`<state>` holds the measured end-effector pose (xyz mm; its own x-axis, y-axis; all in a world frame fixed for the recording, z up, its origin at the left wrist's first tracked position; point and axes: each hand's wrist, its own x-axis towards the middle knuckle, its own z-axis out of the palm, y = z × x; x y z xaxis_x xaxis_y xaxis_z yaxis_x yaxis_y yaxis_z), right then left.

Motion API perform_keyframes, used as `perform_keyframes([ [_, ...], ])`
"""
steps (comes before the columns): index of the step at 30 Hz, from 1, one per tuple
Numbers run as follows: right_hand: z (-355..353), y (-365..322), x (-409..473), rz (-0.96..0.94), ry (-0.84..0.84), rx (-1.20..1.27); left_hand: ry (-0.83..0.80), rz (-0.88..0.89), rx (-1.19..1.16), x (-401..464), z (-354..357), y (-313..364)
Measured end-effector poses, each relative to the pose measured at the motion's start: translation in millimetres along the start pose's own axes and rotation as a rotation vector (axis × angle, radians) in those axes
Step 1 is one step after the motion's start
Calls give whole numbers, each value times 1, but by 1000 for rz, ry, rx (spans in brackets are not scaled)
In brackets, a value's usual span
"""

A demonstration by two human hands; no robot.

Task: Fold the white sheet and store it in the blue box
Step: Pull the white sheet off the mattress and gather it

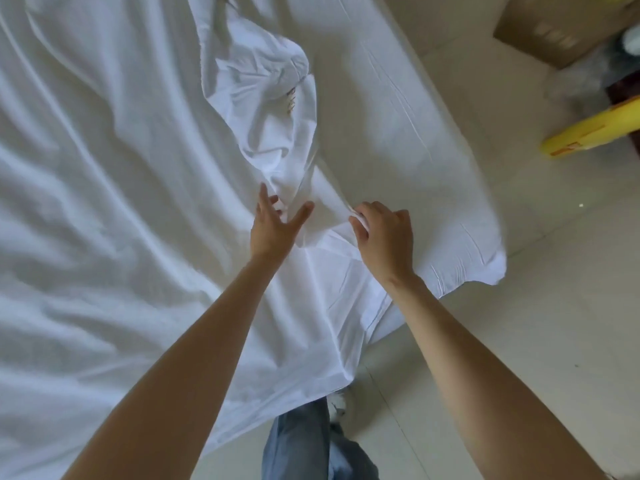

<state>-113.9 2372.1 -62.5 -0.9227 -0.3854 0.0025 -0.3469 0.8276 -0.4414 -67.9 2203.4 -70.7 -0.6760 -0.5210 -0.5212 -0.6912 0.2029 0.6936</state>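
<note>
Right hand [384,237] pinching wrinkled white sheet [138,188], bunched ridge mid-cloth

Both arms extended forward. Left hand [273,226] fingers spread, straight. Right hand [384,237] fingers curled, pinching cloth.

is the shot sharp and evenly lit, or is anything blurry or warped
Head view: soft, even daylight with only faint shadows in the folds of the white sheet; both hands, left and right, fairly sharp; the cardboard box and yellow object near the right edge are smeared; wide-angle bending stretches the forearms.
</note>
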Motion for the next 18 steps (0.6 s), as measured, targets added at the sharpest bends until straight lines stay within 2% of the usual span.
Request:
perform_keyframes([
  [4,-37,42,-28,162,96,-12,-148,25,-42,-14,44,34],
  [9,-72,114,-73,442,179,-58,-407,221,-7,-55,120,56],
  [11,-74,137,-94,558,145,-41,-515,251,73,-70,141,59],
  [13,-66,150,-110,658,40,-26,-579,297,166,-75,148,56],
  [15,-66,161,-112,712,-20,-10,-525,379,232,-76,146,54],
  [18,-77,165,-94,599,73,71,-227,581,250,-63,135,58],
])
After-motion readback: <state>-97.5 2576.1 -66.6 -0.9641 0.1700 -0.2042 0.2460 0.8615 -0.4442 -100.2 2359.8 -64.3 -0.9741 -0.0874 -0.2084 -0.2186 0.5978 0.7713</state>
